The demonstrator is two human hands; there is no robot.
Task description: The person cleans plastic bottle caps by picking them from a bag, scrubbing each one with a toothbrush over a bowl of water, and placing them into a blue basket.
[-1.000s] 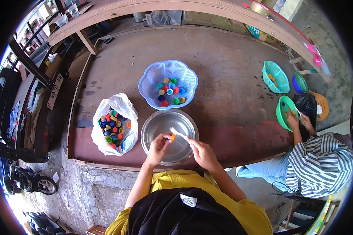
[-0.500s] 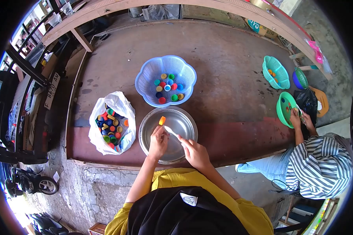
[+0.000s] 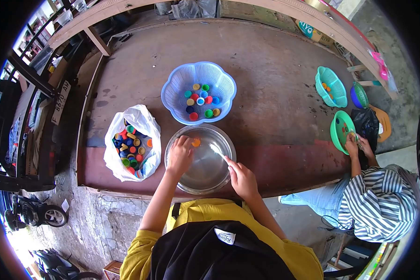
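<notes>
My left hand (image 3: 181,154) is over the left side of a steel basin (image 3: 207,175), fingers closed on an orange bottle cap (image 3: 196,142) that shows at the fingertips. My right hand (image 3: 241,179) grips a white toothbrush (image 3: 217,150) at the basin's right edge, its head pointing up and left, apart from the cap. Beyond the basin stands a blue plastic basket (image 3: 175,77) with several coloured bottle caps in its bottom. To the left, an open white plastic bag (image 3: 147,119) holds many more caps.
At the table's right, a co-worker in a striped top (image 3: 382,200) has both hands at a green bowl (image 3: 335,133) with caps in it. Behind it are a teal basket (image 3: 329,77) and a black bag (image 3: 365,123). A wooden beam (image 3: 98,32) crosses the table's far side.
My left hand has moved left and up with the orange cap, lower into the basin. The toothbrush has drawn away from the cap, to the right.
</notes>
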